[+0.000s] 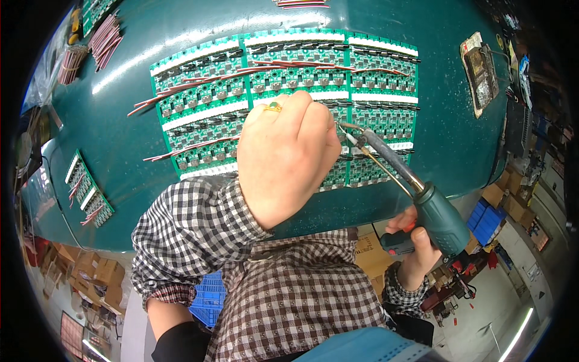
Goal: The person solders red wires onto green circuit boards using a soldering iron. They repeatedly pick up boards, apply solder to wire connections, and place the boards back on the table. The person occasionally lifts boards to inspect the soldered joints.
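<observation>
Head view, from my remote seat: soldering looks to be the step in hand. My right hand (420, 248) has its grip clamped around the green soldering gun (445, 220), its metal barrel and thin side tube (389, 172) angled up and left over the table (449, 151). The gun's tip sits just beside the fingers of my left hand (289, 154), over the panelled circuit boards (381, 85) in the middle of the table. Left fingers curl downward, tips hidden — I cannot tell whether that grip is apart, together or on a wire. Red-and-white wires (295, 64) lie across the upper rows; a smaller board (89, 190) lies apart at the left. My judgement: the next move calls for a steady left hand and a light, exact touch of the tip on the joint — the hot end is very near the fingers.
</observation>
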`<move>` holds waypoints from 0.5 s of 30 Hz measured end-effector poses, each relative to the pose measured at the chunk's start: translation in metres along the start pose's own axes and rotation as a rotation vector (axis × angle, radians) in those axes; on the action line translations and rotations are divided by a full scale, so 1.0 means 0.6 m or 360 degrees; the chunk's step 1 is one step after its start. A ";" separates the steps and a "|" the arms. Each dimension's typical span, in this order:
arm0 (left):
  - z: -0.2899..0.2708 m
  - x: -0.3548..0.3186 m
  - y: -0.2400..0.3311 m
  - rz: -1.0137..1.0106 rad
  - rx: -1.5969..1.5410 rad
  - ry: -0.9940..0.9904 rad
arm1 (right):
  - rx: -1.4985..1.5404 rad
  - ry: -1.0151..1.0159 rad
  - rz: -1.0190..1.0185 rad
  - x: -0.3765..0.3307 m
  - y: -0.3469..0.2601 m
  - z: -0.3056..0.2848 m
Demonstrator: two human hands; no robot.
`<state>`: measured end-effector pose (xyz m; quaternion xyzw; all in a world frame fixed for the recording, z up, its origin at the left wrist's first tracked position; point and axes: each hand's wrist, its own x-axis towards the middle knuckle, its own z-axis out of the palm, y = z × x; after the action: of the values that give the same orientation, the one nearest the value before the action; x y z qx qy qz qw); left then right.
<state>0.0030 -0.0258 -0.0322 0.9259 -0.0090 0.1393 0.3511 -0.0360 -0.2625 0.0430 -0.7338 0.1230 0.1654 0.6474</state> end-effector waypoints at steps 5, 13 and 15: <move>0.001 0.000 -0.001 0.0007 0.0004 0.0011 | -0.0032 0.0024 -0.0022 0.002 0.001 0.003; 0.000 0.001 0.000 0.0003 0.0020 -0.0004 | -0.0136 0.0116 -0.0042 0.003 -0.003 0.016; 0.000 0.000 -0.001 0.0001 0.0014 -0.0002 | -0.0073 0.0007 -0.0018 0.001 -0.003 0.005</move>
<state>0.0032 -0.0253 -0.0324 0.9276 -0.0089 0.1387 0.3469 -0.0348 -0.2592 0.0440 -0.7494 0.1165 0.1630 0.6311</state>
